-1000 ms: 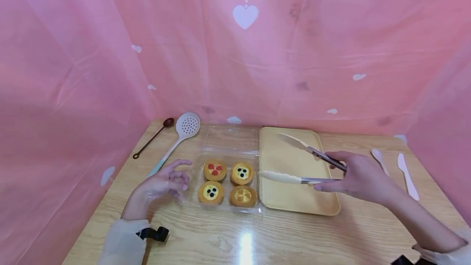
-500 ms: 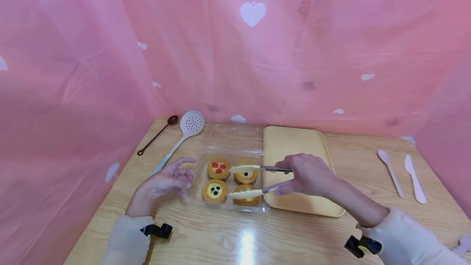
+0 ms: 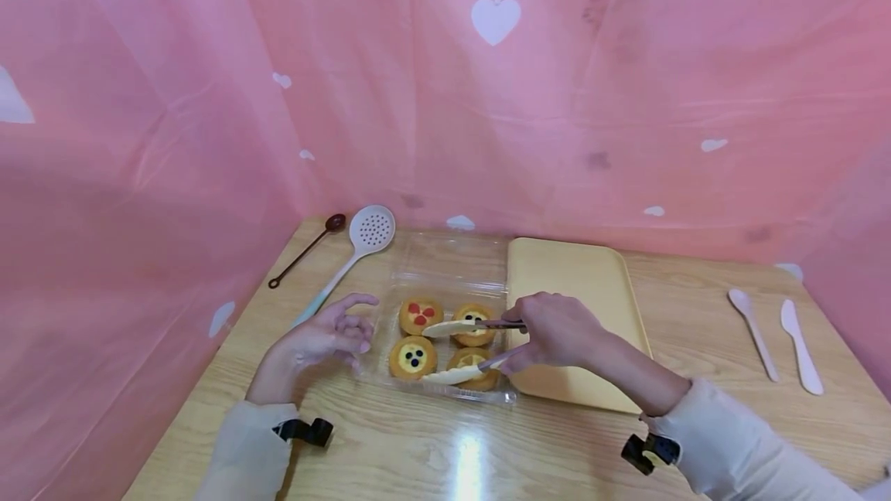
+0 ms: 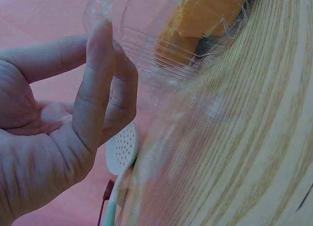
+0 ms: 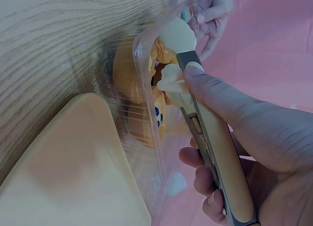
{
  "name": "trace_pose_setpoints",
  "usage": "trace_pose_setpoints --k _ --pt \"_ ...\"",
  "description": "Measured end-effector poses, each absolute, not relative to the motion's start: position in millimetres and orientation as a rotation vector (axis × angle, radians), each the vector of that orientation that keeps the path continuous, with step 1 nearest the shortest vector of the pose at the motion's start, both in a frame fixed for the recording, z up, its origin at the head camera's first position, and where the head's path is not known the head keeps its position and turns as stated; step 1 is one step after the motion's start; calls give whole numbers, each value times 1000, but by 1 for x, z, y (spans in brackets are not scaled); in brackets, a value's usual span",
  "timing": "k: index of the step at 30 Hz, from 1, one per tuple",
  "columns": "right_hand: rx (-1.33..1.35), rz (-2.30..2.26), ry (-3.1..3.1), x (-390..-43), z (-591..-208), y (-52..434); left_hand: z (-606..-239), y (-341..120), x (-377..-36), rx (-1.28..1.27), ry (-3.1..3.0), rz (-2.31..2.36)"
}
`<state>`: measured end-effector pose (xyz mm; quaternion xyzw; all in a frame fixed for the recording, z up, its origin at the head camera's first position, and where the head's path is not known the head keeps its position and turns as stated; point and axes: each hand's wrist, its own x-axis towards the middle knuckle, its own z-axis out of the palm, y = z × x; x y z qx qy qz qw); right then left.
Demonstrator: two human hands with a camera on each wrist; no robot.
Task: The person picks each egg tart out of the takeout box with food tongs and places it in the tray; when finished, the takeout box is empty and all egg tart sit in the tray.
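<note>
My right hand grips a pair of tongs, whose pale tips are spread above the right side of a clear plastic container. The container's lid is raised at the back. Several tarts sit in it: one with red fruit, one with dark berries at front left, a second berry tart partly hidden by the tongs, and a yellow-topped tart at front right. My left hand hovers at the container's left side, fingers loosely curled, holding nothing; whether it touches the plastic I cannot tell.
A pale yellow tray stands right of the container, partly under my right arm. A slotted skimmer and a dark long-handled spoon lie at left. A white spoon and knife lie far right. Pink cloth surrounds the table.
My right hand has carried the tongs leftward from over the tray to above the container's right-hand tarts. The left hand keeps its place beside the container. The head view has shifted slightly.
</note>
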<state>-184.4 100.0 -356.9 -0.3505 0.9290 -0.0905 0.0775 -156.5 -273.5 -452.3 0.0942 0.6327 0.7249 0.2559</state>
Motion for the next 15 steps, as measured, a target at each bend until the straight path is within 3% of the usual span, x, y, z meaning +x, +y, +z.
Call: trace_pose_setpoints --k 15 --pt "-1237 -163 2749 -189 -362 89 -451 -271 -156 241 1725 1972"
